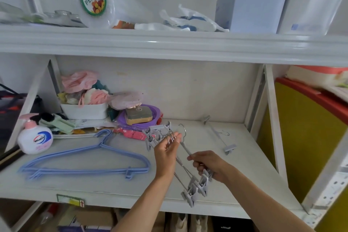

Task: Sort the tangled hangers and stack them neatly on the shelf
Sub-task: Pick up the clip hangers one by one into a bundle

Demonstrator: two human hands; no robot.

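A bunch of grey clip hangers [195, 188] with metal hooks lies across the middle of the white shelf [94, 181]. My left hand [166, 151] holds the bunch at its hooks, fingers curled around the metal rings. My right hand [209, 165] grips the bar of one grey clip hanger and its clips, with that hanger's hook pointing up beside my left fingertips. A stack of blue wire hangers [84, 164] lies flat on the shelf to the left. A single grey clip hanger [219, 135] lies alone at the back right.
A hand-soap bottle [34, 137], a white tub of cloths [84, 111], a purple lid with a sponge [139, 117] and a red packet [131, 133] crowd the shelf's back left. An upper shelf [169, 43] overhangs. A yellow-and-red bin [305, 137] stands to the right.
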